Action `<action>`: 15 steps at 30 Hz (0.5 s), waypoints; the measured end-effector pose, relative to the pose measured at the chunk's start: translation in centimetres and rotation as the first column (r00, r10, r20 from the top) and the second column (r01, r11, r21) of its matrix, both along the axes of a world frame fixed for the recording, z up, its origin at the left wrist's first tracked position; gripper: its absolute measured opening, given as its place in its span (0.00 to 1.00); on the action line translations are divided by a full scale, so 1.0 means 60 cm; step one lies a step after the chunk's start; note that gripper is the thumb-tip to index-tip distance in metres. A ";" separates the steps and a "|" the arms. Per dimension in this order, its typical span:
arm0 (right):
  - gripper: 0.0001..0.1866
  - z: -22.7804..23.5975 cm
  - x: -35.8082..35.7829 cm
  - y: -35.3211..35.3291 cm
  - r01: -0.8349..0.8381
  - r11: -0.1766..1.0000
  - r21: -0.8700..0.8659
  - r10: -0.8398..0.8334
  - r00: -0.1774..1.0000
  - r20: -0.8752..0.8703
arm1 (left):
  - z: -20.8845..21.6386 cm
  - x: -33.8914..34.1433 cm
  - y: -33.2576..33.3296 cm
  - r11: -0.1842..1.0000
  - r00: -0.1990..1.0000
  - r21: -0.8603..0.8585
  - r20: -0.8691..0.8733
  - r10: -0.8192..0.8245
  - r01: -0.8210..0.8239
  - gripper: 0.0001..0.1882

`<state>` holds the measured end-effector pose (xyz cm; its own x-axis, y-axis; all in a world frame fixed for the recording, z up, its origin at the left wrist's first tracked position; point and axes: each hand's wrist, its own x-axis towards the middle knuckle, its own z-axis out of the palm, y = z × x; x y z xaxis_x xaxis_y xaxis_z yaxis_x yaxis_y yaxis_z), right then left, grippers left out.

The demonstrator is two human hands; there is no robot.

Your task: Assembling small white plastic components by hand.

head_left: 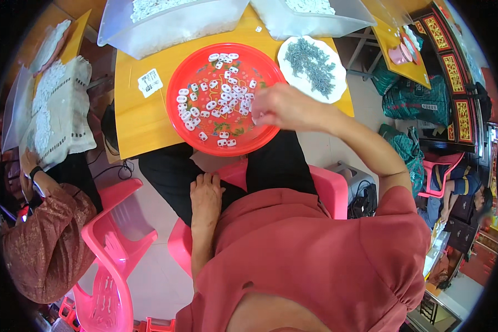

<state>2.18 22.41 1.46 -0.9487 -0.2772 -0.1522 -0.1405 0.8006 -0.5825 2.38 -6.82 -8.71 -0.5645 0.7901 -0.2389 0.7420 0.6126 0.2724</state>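
Bunching its fingers at the red tray's (221,150) right edge — hold unclear — the right hand (288,104) is beside white two-holed pieces (229,99) inside. Slim grey fasteners (311,62) cover a scalloped plate (285,68) by the worktop's (141,119) right edge; the left hand (206,195) rests slack.

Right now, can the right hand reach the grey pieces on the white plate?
Probably yes: the right hand is over the red tray, close beside the white plate, and nothing visible blocks the grey pieces.

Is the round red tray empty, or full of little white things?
Partly filled: many small white pieces lie scattered inside the round red tray, with bare red patches showing between them.
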 end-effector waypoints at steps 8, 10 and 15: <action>0.07 -0.012 -0.001 -0.033 -0.195 0.974 0.116 0.210 0.969 -0.127 | 0.000 -0.001 -0.004 1.000 1.000 0.001 0.017 0.014 -0.014 0.22; 0.07 -0.019 0.001 -0.035 -0.214 0.966 0.144 0.239 0.952 -0.193 | -0.002 0.000 -0.004 1.000 1.000 0.010 0.019 0.015 -0.015 0.22; 0.05 -0.016 -0.003 -0.025 -0.100 0.949 0.299 0.195 0.931 -0.310 | -0.010 0.001 0.001 0.999 0.999 0.044 -0.040 -0.012 0.014 0.20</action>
<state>2.00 20.93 0.53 -0.9087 -0.4109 0.0737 -0.4159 0.8763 -0.2432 2.46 -6.76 -9.29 -0.5623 0.8068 -0.1816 0.7606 0.5907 0.2694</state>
